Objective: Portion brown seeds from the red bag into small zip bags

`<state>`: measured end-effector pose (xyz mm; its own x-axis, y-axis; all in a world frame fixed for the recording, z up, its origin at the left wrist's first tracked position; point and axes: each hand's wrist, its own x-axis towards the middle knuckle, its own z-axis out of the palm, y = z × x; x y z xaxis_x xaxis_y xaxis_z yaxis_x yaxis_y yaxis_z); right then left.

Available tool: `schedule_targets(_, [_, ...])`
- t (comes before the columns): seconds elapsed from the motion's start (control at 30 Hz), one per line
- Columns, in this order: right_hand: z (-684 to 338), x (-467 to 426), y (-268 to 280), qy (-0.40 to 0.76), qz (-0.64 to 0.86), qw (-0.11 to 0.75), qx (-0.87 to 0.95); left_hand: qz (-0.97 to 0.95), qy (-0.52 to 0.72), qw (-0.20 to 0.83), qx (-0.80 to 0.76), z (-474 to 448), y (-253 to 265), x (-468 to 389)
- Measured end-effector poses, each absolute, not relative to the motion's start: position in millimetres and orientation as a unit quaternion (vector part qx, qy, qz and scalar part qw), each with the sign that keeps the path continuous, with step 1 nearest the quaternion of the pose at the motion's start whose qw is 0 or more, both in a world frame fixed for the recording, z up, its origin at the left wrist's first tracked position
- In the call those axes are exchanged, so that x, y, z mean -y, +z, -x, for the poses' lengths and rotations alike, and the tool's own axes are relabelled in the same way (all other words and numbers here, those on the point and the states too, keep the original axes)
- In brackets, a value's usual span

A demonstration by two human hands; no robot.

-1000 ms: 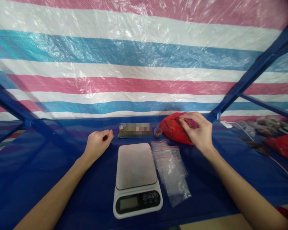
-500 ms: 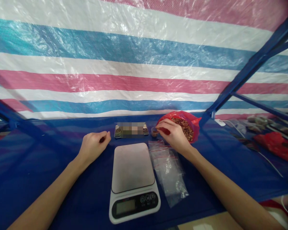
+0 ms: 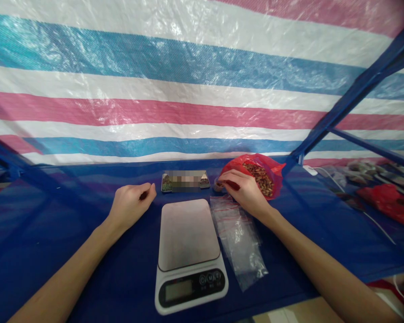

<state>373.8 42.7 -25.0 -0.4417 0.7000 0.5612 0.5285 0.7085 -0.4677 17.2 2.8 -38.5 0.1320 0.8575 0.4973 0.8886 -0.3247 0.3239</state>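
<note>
My left hand rests on the blue table, fingers curled in and thumb against them; nothing shows in it. On the far side of the table my right hand pinches the rim of a small clear cup with something brown inside. Just behind that hand lies an open red plastic bag full of small brown pieces. Between my forearms stands a white kitchen scale with a bare metal plate. Clear zip bags lie in a loose stack right of the scale.
A phone, its screen partly blurred, lies behind the scale. Blue metal frame bars slant up at the right, and a striped plastic sheet hangs behind. More bags, a red one among them, and a white cable lie far right.
The view has shifted slightly. My right fingertips now overlap the small cup's rim more than before. My left hand has kept its pose on the table.
</note>
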Motion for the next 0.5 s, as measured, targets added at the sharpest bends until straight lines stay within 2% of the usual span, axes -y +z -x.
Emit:
schedule_targets(0.2, [-379, -42, -14, 0.055, 0.368, 0.417, 0.829, 0.748, -0.312, 0.019, 0.585, -17, -38, -3])
schedule_targets(0.33, [-413, -49, 2, -0.035, 0.456, 0.460, 0.761, 0.746, -0.315, 0.015, 0.587, -17, -38, -3])
schedule_targets(0.4, [-437, -58, 2, -0.062, 0.511, 0.436, 0.738, 0.746, -0.315, 0.014, 0.587, -17, -38, -3])
schedule_targets(0.5, [-466, -75, -14, -0.057, 0.546, 0.352, 0.758, 0.746, -0.312, 0.014, 0.589, -17, -37, -4])
